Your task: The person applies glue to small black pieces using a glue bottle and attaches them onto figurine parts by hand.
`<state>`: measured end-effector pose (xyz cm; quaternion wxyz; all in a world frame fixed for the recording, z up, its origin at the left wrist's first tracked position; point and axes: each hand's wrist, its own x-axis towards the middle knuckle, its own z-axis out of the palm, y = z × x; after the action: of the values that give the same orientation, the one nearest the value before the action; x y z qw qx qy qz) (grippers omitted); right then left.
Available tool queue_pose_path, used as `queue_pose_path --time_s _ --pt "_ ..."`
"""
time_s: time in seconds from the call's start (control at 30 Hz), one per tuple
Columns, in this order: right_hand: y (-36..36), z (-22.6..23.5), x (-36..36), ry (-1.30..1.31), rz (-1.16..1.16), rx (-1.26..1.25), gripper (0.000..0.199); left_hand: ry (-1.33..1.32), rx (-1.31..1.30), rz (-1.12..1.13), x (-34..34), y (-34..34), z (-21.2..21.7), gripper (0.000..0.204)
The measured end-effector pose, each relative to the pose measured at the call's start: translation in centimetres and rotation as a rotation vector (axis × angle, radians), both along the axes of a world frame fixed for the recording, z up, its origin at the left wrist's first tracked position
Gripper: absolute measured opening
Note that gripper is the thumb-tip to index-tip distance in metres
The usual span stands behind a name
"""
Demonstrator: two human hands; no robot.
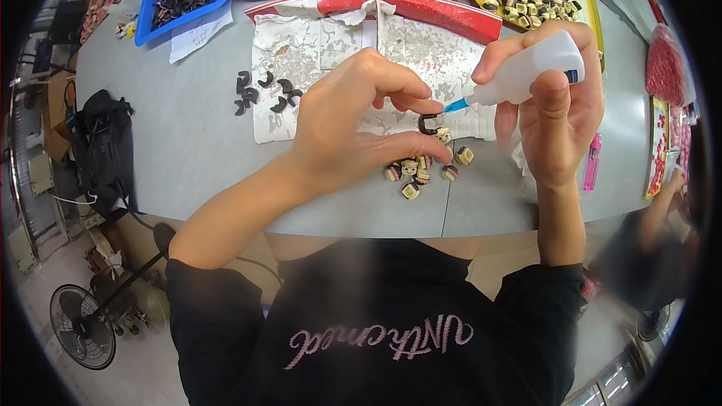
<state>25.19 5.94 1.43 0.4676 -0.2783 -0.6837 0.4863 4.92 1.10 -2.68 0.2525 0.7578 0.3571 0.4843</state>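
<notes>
I see my right hand [556, 116] squeezing a white glue bottle [526, 71] lying crosswise, blue nozzle pointing frame-left at the dark curved piece [426, 125] my left hand [353, 128] pinches (red-edged paper sheet [361, 53] behind, upper centre).

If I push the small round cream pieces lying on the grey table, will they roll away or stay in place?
The small cream pieces look short and flat-ended, so they would probably slide or tip, not roll far. They seem light, being tiny beside the left hand. On the smooth grey table a push likely scatters them.

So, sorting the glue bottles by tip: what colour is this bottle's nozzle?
Blue, on a white bottle in the right hand; head view.
</notes>
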Motion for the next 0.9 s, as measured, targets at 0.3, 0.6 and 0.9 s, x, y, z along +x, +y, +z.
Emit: queue_pose_path --time_s 0.3,0.6,0.9 --pt "0.0 0.09 0.13 -0.006 -0.026 0.011 0.046 0.005 0.003 -0.007 -0.14 0.05 0.08 0.062" --pt "-0.14 0.06 0.02 0.002 -0.023 0.009 0.046 0.008 -0.006 -0.012 -0.05 -0.02 0.13 0.062" --pt "-0.22 0.04 0.0 -0.003 -0.017 -0.007 0.046 0.002 -0.018 -0.01 0.03 -0.05 0.07 0.062"
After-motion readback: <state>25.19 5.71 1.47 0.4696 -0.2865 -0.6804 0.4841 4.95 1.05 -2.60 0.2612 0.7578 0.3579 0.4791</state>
